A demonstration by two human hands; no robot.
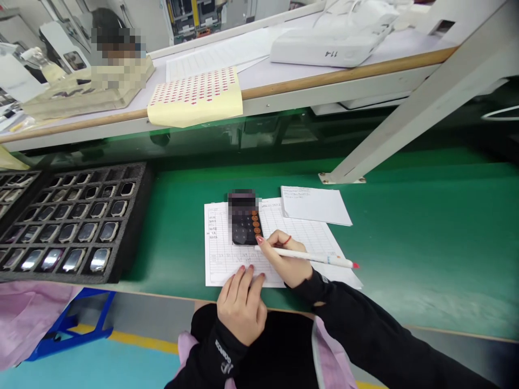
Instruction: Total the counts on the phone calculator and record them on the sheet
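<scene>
My left hand (242, 307) lies with its fingers stretched out over the lower edge of a printed form (221, 270) with handwritten entries. A white pen (308, 256) with a red end is held in my right hand (288, 260), slanting across the form. One fingertip of that hand is at the lower right corner of a phone (245, 227) showing calculator keys with an orange column. The phone rests on the form, its upper part blurred out. A white notepad (318, 205) with a little writing overlaps the form's upper right.
Black foam trays (115, 259) hold rows of watch-like cases at left. A white slanted post (405, 113) is bolted to the green table (405, 248). On the shelf above are a yellow sticker sheet (194, 111) and a white device (320, 51). A blurred person is beyond.
</scene>
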